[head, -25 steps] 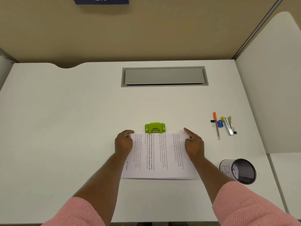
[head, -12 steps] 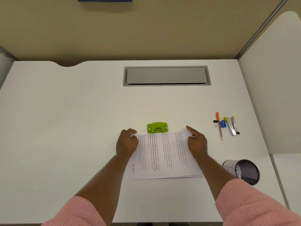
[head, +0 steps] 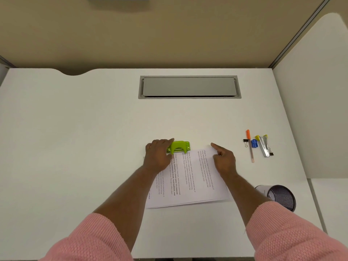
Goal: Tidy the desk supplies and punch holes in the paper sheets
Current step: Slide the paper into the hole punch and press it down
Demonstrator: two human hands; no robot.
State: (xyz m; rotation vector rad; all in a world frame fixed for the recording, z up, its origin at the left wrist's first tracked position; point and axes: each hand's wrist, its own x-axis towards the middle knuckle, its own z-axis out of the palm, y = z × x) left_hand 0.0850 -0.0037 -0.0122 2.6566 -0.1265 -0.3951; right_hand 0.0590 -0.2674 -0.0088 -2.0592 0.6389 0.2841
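Note:
A green hole punch (head: pixel 180 146) sits at mid-desk with the top edge of a printed stack of paper sheets (head: pixel 190 178) lying against its mouth. The sheets lie slightly askew, their lower edges fanned. My left hand (head: pixel 157 157) is curled over the punch's left end, fingers along its top. My right hand (head: pixel 224 160) holds the sheets' top right corner, index finger stretched out on the paper. Both pink sleeves fill the bottom corners.
To the right lie an orange-capped pen (head: pixel 250 146), a black binder clip (head: pixel 245 142), a blue sharpener (head: pixel 254 143) and a silver and yellow stapler (head: pixel 263 146). A mesh pen cup (head: pixel 280 196) lies on its side near the right edge. A grey cable flap (head: pixel 189 87) is set in the desk behind.
My left hand has left the sheets' top left corner and moved up onto the punch. The sheets have shifted a little to the right and turned slightly.

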